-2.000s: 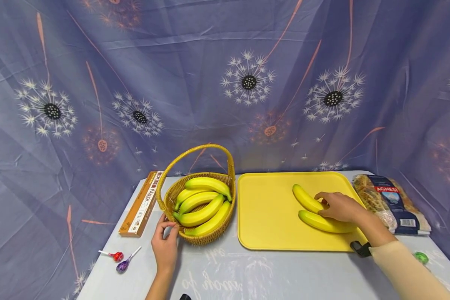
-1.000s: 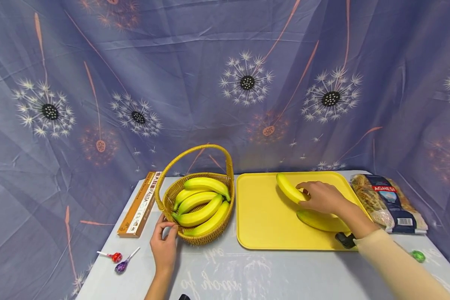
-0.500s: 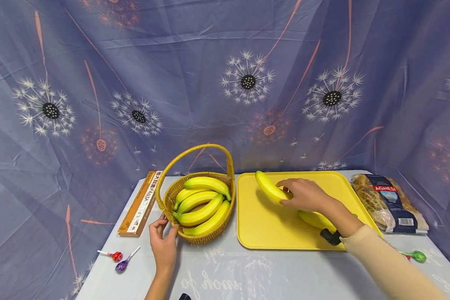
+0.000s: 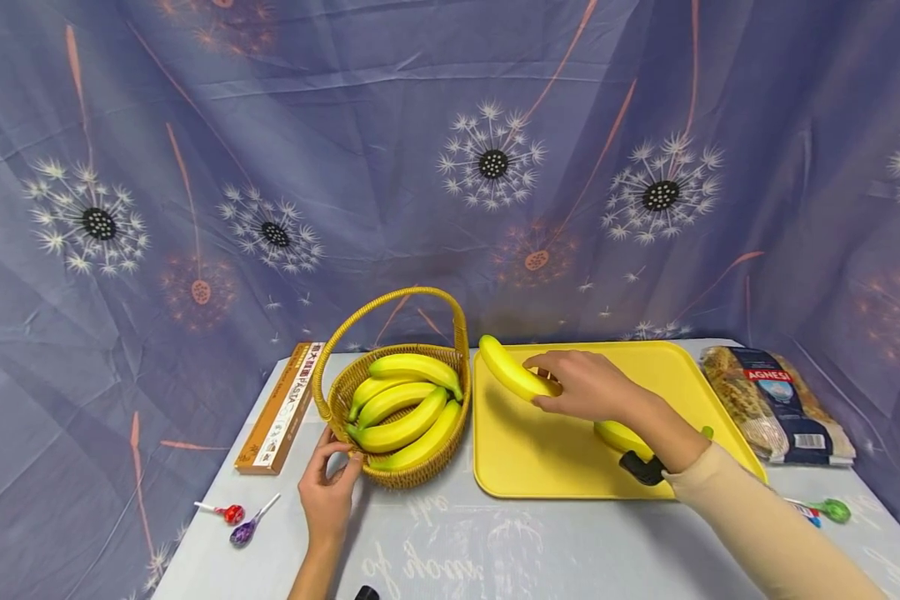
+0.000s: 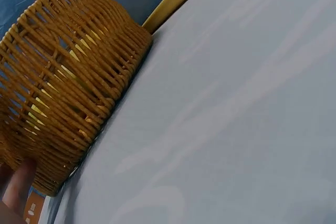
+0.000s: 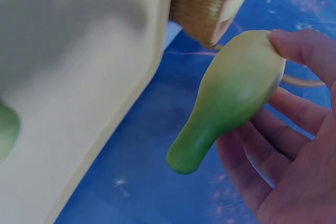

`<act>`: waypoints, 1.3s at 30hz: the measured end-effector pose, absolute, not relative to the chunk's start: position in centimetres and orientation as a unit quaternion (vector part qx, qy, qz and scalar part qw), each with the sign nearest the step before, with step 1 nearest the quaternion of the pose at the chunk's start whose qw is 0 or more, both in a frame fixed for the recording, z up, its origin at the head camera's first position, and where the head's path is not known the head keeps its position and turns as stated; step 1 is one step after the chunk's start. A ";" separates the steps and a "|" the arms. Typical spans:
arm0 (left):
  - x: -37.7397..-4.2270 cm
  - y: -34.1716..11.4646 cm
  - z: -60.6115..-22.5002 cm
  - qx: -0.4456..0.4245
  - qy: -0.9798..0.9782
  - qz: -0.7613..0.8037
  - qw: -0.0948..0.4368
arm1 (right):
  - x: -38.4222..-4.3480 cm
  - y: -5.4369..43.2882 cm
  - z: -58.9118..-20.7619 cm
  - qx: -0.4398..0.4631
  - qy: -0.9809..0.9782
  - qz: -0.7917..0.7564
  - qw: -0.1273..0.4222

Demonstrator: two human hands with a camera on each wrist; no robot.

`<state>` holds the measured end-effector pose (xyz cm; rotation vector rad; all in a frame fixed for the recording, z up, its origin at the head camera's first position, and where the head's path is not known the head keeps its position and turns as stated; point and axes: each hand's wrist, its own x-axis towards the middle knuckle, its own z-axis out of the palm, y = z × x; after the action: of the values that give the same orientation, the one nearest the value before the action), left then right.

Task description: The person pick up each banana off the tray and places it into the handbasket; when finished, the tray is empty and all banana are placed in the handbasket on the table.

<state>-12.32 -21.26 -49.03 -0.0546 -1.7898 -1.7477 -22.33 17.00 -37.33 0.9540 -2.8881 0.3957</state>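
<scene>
My right hand (image 4: 587, 385) holds a banana (image 4: 512, 371) above the left part of the yellow tray (image 4: 540, 467). In the right wrist view, thumb and fingers grip that banana (image 6: 231, 85) from either side, its green end sticking out. Another banana (image 4: 621, 437) lies on the tray, partly hidden under my right wrist. My left hand (image 4: 328, 492) grips the near-left rim of a wicker basket (image 4: 420, 477) with thumb and fingers. Several bananas (image 4: 405, 421) lie inside the basket. From the left wrist, the basket's woven side (image 5: 79, 72) shows, with fingertips at its lower left.
A long pasta box (image 4: 281, 412) lies left of the basket. Red (image 4: 232, 513) and purple lollipops (image 4: 243, 533) are at front left. Right of the tray lies an AGNESI pasta bag (image 4: 780, 408), with a green lollipop (image 4: 834, 510) nearer. A patterned curtain hangs behind.
My right hand has picked up the farther banana from the tray and carried it leftward toward the basket. The other banana stays on the tray. My left hand remains at the basket rim.
</scene>
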 end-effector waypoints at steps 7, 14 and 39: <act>-11.9 -21.3 -49.0 -0.057 -0.698 -0.646 0.302 | -22.2 15.0 -36.0 0.342 -0.927 0.146 0.043; -11.6 -21.5 -49.0 -0.052 -0.730 -0.613 0.298 | -22.6 13.7 -35.9 0.349 -0.922 0.161 0.039; -12.0 -21.3 -49.2 -0.071 -0.760 -0.557 0.328 | -25.2 4.7 -34.6 0.359 -0.913 0.182 -0.062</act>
<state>-12.02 -21.26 -49.15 -0.1852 -1.9886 -1.4588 -25.16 4.74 -34.55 1.1729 -2.9883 0.5965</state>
